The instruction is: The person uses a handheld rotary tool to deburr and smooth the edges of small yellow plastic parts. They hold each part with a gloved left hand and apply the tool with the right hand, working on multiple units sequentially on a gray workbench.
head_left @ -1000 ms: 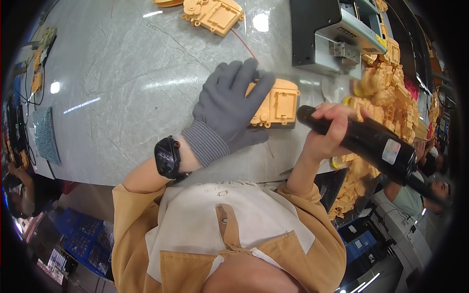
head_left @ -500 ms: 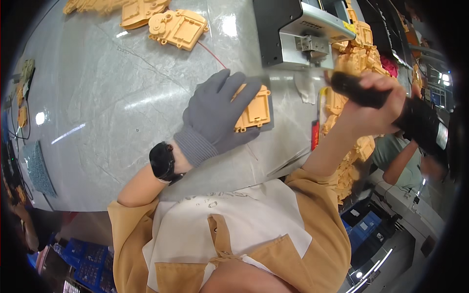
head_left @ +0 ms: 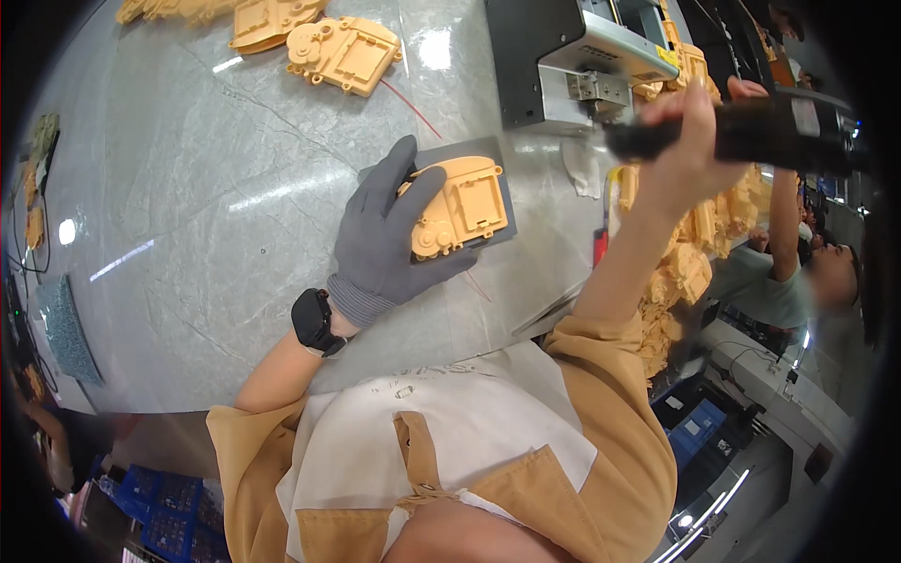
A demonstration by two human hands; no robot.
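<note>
My left hand [head_left: 380, 235], in a grey glove, grips an orange-yellow plastic housing [head_left: 475, 203] by its left side, fingers at the top and thumb along the lower edge. The housing lies with its square recess facing up on a dark flat pad [head_left: 504, 225]. Up at the right, my bare right hand [head_left: 693, 155] is wrapped round a black electric screwdriver [head_left: 765, 131]. The tool lies nearly level, its thinner end pointing left near the metal block of a grey-black machine [head_left: 554, 89]. Motion blurs its tip.
More yellow housings [head_left: 345, 54] lie at the top left of the grey table [head_left: 235, 272]. A large heap of housings [head_left: 690, 272] lines the right side. A thin red stick [head_left: 410, 108], a white cloth [head_left: 580, 169] and a red item [head_left: 601, 246] are nearby. Another person [head_left: 788, 281] sits at far right.
My left hand has shifted slightly left, and the housing now sits turned, more of it and the pad uncovered. The screwdriver has swung from tilted to nearly level, its tip moving left.
</note>
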